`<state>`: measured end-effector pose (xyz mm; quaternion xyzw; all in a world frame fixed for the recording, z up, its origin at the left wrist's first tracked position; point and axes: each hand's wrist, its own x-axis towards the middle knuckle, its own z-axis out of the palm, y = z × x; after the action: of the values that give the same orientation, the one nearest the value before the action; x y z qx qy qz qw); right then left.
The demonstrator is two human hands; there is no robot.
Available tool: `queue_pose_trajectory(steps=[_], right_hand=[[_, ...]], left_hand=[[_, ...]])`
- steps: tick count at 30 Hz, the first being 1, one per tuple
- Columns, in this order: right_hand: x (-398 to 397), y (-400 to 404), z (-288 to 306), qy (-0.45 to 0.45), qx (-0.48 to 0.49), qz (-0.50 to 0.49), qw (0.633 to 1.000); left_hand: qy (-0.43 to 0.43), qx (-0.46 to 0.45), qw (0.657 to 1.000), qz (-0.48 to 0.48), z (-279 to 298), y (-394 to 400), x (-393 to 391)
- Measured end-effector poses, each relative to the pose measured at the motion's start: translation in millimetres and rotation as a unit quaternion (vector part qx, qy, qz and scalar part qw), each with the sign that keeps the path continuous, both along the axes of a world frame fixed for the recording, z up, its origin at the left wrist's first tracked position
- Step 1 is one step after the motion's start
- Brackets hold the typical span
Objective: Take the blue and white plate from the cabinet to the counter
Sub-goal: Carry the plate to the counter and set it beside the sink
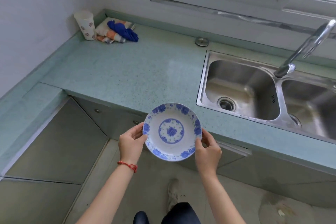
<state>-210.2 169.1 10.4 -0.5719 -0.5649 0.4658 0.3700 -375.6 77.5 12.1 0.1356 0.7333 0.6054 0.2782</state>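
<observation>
The blue and white plate (171,132), round with blue flowers on its rim and a blue ring at its middle, is held face up in the air, level with the front edge of the green speckled counter (131,71). My left hand (131,142) grips its left rim, with a red string on the wrist. My right hand (208,149) grips its right rim. The grey cabinet doors (112,120) below the counter look shut.
A steel double sink (241,89) with a curved tap (307,47) is set in the counter at the right. A paper cup (85,24) and folded cloths with a blue glove (118,30) lie in the far left corner. A lower counter section runs along the left wall.
</observation>
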Motion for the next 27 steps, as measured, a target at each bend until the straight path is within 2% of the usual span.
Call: queue_pose_trajectory(steps=[8,14,27], right_hand=[[-34.0,98.5,-1.4,-0.021,0.005,0.061,0.998],[-66.2,138.7,-9.3,-0.025,-0.006,0.079,0.997],[-184.1,183.3,-23.0,-0.041,-0.017,0.03,0.999]], left_hand=[[-0.013,-0.022,0.999,0.039,-4.4,80.0,-27.7],[-0.025,-0.038,0.997,0.057,-10.1,115.1,-55.8],[-0.053,-0.066,0.996,0.036,-20.5,175.2,-177.4]])
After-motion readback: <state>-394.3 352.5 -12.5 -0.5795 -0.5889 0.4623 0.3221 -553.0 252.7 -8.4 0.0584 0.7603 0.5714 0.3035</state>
